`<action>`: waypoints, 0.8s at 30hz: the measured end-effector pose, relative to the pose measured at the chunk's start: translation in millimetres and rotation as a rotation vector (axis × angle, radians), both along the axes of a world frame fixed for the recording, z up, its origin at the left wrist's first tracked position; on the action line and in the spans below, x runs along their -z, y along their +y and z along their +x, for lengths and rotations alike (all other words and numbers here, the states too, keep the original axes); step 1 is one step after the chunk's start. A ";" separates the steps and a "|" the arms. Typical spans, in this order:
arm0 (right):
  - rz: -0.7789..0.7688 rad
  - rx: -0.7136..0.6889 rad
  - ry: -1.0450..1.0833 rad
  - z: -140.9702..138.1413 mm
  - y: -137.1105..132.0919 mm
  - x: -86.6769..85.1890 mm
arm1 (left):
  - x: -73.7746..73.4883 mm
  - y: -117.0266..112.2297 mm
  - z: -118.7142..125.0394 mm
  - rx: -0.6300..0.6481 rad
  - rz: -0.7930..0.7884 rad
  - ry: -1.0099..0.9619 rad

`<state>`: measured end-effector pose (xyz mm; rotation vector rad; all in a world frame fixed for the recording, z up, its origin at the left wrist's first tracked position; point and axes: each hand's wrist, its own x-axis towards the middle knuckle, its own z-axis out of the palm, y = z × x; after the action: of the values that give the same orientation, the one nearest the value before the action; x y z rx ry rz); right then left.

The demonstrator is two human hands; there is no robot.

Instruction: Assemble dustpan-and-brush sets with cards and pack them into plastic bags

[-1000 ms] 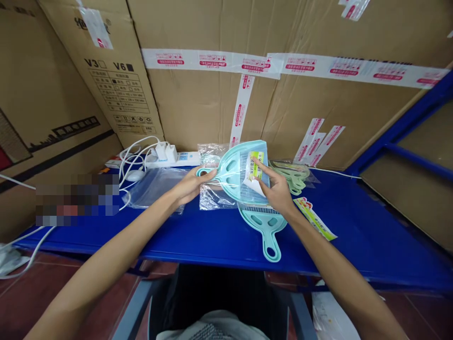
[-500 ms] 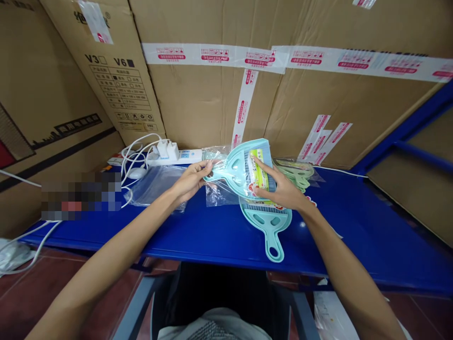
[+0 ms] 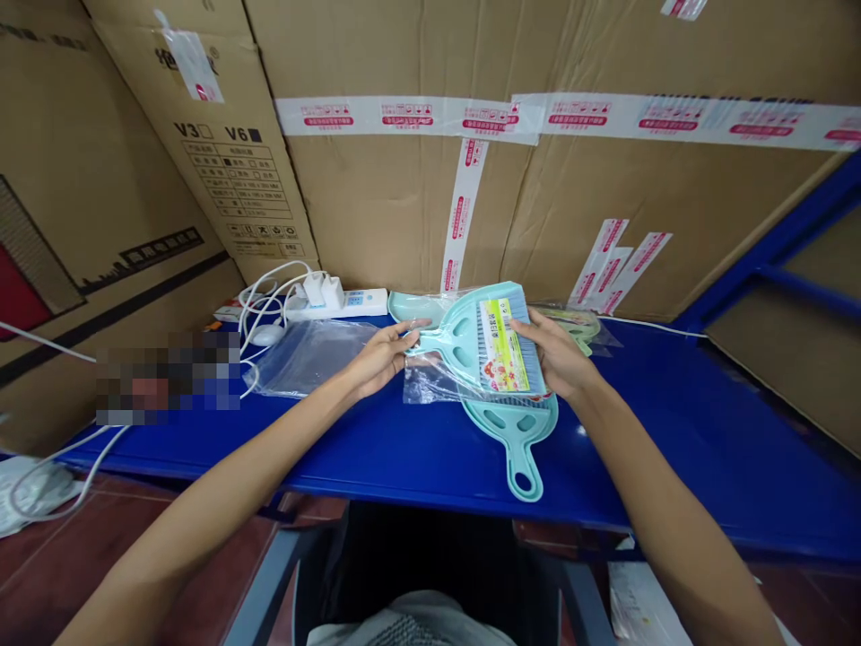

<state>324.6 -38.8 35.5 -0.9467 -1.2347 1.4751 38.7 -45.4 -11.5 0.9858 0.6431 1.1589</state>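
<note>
Between my hands is a light-teal dustpan and brush set (image 3: 464, 345), with a yellow-green printed label over its grey bristles. My left hand (image 3: 385, 357) pinches the handle end, where clear plastic wrap also shows. On the other side, my right hand (image 3: 555, 350) grips the bristle edge, thumb over the front and the other fingers partly hidden behind. Below it on the blue table lies a second teal dustpan and brush set (image 3: 517, 440), handle toward me, its upper part covered by the held one.
Clear plastic bags (image 3: 313, 357) lie left of my hands. Behind them is a white power strip (image 3: 343, 303) with plugs and cables. A green wrapped set (image 3: 584, 325) sits behind my right hand. Large taped cardboard boxes (image 3: 383, 197) wall off the back of the blue table (image 3: 377, 449).
The held set has moved slightly right and toward me, its label now facing up more fully. My right hand has shifted from across the label to the bristle edge.
</note>
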 end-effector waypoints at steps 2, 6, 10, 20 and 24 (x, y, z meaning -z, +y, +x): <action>-0.027 0.054 0.007 2.7 0.9 -1.5 | 0.6 -0.7 1.8 0.012 -0.021 0.035; -0.053 0.112 -0.034 10.4 5.6 0.1 | -0.1 -0.4 0.2 0.021 -0.033 0.063; -0.072 0.155 -0.035 12.7 9.4 5.7 | -3.4 -0.8 -4.5 -0.010 -0.031 0.105; -0.037 0.203 0.078 20.4 9.0 -10.5 | -13.0 -2.3 -7.6 -0.086 -0.118 -0.007; -0.161 -0.049 -0.116 4.0 9.2 -16.6 | -11.9 -4.2 -1.7 -0.152 -0.113 -0.014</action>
<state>328.6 -29.6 52.0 -1.1292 -1.2438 1.5957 37.0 -49.6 0.4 0.8436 0.7747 1.2477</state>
